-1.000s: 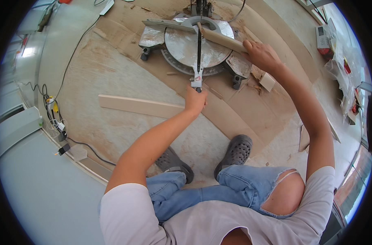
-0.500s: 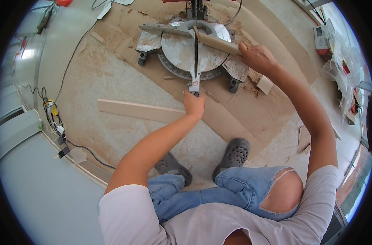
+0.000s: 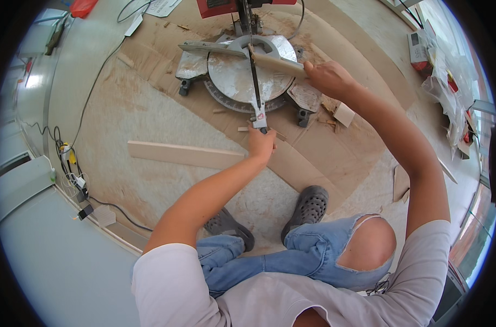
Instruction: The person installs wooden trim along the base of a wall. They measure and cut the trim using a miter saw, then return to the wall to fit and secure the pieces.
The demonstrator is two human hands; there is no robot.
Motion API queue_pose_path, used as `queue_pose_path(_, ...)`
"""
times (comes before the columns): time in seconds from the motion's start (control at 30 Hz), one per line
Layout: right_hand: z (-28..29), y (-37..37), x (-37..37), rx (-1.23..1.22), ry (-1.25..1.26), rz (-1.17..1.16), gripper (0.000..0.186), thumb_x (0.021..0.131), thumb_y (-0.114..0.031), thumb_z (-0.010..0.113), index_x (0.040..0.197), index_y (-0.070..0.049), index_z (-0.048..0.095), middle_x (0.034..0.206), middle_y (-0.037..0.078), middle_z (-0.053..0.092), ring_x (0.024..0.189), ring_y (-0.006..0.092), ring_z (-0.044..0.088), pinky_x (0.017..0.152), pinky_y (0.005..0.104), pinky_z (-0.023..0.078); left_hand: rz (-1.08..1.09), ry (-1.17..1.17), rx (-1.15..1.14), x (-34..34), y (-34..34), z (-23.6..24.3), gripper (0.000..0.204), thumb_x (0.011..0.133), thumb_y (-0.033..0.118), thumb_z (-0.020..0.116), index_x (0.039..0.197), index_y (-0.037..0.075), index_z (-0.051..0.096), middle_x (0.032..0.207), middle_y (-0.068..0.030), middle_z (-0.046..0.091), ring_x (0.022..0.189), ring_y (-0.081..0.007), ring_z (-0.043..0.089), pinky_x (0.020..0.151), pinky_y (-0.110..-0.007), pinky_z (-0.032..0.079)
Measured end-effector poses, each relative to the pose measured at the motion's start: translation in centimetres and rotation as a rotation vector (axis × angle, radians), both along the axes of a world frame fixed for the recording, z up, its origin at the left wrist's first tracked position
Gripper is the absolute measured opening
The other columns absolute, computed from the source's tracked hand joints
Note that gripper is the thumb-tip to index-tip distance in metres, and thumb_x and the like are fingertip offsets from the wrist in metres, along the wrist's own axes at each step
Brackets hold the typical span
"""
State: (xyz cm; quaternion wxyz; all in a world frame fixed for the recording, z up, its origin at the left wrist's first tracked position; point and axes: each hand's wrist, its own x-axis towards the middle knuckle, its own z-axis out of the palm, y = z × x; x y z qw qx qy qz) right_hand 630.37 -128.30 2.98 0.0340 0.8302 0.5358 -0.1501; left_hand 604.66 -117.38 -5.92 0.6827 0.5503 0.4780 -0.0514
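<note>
The left grip (image 3: 262, 145) is clenched on the front handle (image 3: 260, 123) of the saw (image 3: 237, 64), probably to steady the turntable (image 3: 231, 83). Farther ahead, the right grip (image 3: 331, 79) grasps one end of a wooden strip (image 3: 279, 65), which lies leftward from this grip across the turntable, seemingly held against shifting.

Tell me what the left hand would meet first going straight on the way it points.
The left hand would probably first meet the pale metal arm, then the round saw table; depth is unclear.

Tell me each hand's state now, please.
Left hand: closed on the black handle of the silver metal saw table.
Right hand: holding a pale, flat wooden strip.
</note>
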Motion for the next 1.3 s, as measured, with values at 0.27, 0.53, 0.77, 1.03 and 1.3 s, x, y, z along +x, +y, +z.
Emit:
queue_pose_path(0.27, -0.9, -0.5, 0.7, 0.050, -0.050, 0.037, 0.034, 0.094, -0.029, 0.063, 0.097, 0.001, 0.045, 0.071, 0.019, 0.066, 0.073, 0.0394, 0.067, 0.065, 0.0489, 0.051, -0.246, -0.044, -0.028, -0.8, 2.0, 0.2, 0.033, 0.086, 0.012, 0.065, 0.104, 0.005, 0.039, 0.071, -0.0061, 0.057, 0.050, -0.0128, 0.056, 0.040, -0.027, 0.044)
queue_pose_path(0.53, -0.4, 0.6, 0.2, 0.002, -0.073, 0.099, 0.032, 0.094, -0.029, 0.063, 0.099, 0.000, 0.051, 0.068, 0.018, 0.066, 0.069, 0.0368, 0.068, 0.062, 0.0489, 0.052, -1.036, 0.011, 0.259, -4.6, 15.8, 8.7, 0.051, 0.091, 0.029, 0.069, 0.130, -0.003, 0.059, 0.089, -0.0093, 0.069, 0.071, -0.0173, 0.067, 0.068, -0.031, 0.055)
queue_pose_path(0.77, -0.1, -0.1, 1.1, -0.004, -0.124, 0.126, 0.025, 0.093, -0.023, 0.055, 0.094, 0.002, 0.052, 0.068, 0.016, 0.067, 0.067, 0.0342, 0.070, 0.060, 0.0454, 0.054, -0.557, -0.540, 1.168, 10.7, 25.3, 31.5, 0.031, 0.102, 0.024, 0.055, 0.116, 0.001, 0.069, 0.090, -0.0020, 0.069, 0.080, -0.0077, 0.061, 0.075, -0.023, 0.050)
queue_pose_path(1.03, -0.4, 1.2, 0.6, -0.020, -0.067, 0.083, 0.020, 0.094, -0.018, 0.050, 0.096, 0.001, 0.054, 0.073, 0.019, 0.068, 0.072, 0.0370, 0.070, 0.064, 0.0475, 0.054, -0.849, -0.358, 1.480, 27.0, 16.3, 39.7, 0.041, 0.094, 0.038, 0.057, 0.098, -0.002, 0.069, 0.079, -0.0099, 0.068, 0.067, -0.0205, 0.064, 0.063, -0.033, 0.053)
queue_pose_path(1.3, 0.1, 0.7, 0.3, 0.012, -0.037, 0.007, 0.018, 0.094, -0.015, 0.047, 0.096, 0.002, 0.054, 0.075, 0.022, 0.068, 0.074, 0.0392, 0.070, 0.064, 0.0499, 0.053, -0.452, -0.494, 0.668, 30.9, 13.2, 33.3, 0.025, 0.086, 0.024, 0.065, 0.087, -0.001, 0.064, 0.078, -0.0156, 0.064, 0.061, -0.0263, 0.063, 0.060, -0.043, 0.055)
